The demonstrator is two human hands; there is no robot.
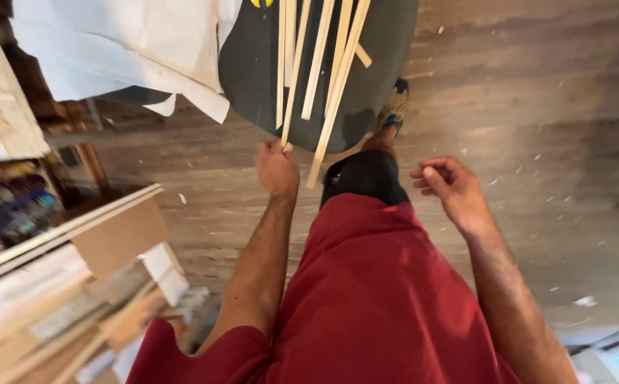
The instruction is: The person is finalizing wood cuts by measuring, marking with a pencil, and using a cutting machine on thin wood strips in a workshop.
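**Left hand grips stick ends at the surface edge**

Landmark: round dark surface (252, 71), top centre. Left of it, white sheets (117, 50) drape over its edge. Further left and below, boards (53, 284) lean in a stack beside shelves.

Sticks (316, 64): several thin pale strips lie on the surface, near ends overhanging its front edge, probably so they can be gathered from one end.

Left hand (277, 169), just below the surface edge, is closed around the end of at least one stick.

Right hand (450, 188), below and right of the surface, is loosely curled over the plank floor (537, 107), holding nothing that I can make out.
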